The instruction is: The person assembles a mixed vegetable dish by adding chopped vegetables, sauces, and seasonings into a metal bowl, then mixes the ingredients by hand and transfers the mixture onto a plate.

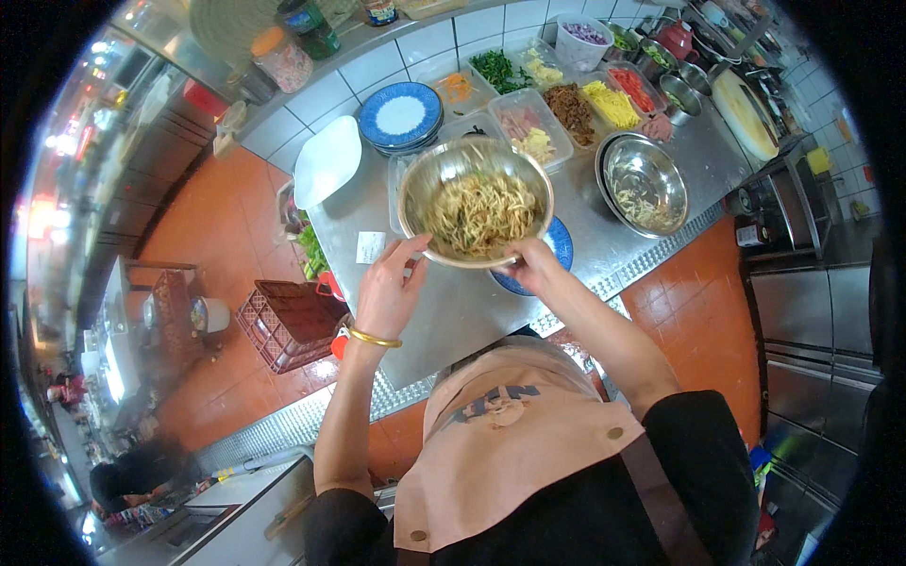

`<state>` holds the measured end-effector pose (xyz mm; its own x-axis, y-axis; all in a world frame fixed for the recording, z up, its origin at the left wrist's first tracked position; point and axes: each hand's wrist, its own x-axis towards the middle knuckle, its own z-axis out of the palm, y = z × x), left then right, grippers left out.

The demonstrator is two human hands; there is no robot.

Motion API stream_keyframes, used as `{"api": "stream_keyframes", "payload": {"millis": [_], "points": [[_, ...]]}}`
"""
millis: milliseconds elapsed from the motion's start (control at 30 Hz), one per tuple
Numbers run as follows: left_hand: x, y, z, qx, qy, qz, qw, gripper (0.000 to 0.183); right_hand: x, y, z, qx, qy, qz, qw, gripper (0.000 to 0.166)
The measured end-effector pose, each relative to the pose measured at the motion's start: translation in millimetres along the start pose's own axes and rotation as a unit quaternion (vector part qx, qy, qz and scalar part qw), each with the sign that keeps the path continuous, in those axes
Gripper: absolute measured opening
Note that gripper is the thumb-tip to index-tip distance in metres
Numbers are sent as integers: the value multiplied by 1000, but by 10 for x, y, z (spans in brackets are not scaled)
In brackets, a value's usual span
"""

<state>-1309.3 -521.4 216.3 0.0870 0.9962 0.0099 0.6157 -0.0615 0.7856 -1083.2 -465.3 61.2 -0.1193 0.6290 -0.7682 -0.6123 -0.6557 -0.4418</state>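
Note:
A steel mixing bowl [417, 177] is held over the steel worktable, its mouth facing up towards me. Noodles or thin shreds [488, 212], mixed with darker bits, lie inside it. My right hand [527, 265] grips the bowl's near rim at the right, thumb on the inner side. At the near left rim is my left hand [393, 286], fingertips at the edge and thumb apart; whether it bears any of the bowl's weight is unclear. Partly hidden beneath the bowl and my right hand, a blue-rimmed plate [561, 244] rests on the table.
Blue-rimmed plates [400, 117] are stacked beside a white dish [328, 163]. Plastic tubs hold shredded meat [568, 113], yellow strips [611, 105] and greens [499, 71]. Nested steel bowls [644, 184] stand at right, beyond them a cutting board with a knife [743, 113]. A crate [290, 325] sits on the floor.

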Motion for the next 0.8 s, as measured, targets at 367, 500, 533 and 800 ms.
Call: {"api": "stream_keyframes", "payload": {"millis": [367,500,533,800], "points": [[17,-38,-113,-4,-5,-10,1000,30,-8,-139,272,-22,-76,-33,996,21],[-121,-36,-163,-14,4,-3,1000,32,-332,-5,-155,-46,-57,-48,996,40],[-134,-69,-155,-17,-4,-12,1000,32,-769,-16,-48,-59,-6,-56,997,49],[-87,-19,-103,-23,-23,-21,999,31,-23,-90,247,-65,-90,-26,993,39]]}}
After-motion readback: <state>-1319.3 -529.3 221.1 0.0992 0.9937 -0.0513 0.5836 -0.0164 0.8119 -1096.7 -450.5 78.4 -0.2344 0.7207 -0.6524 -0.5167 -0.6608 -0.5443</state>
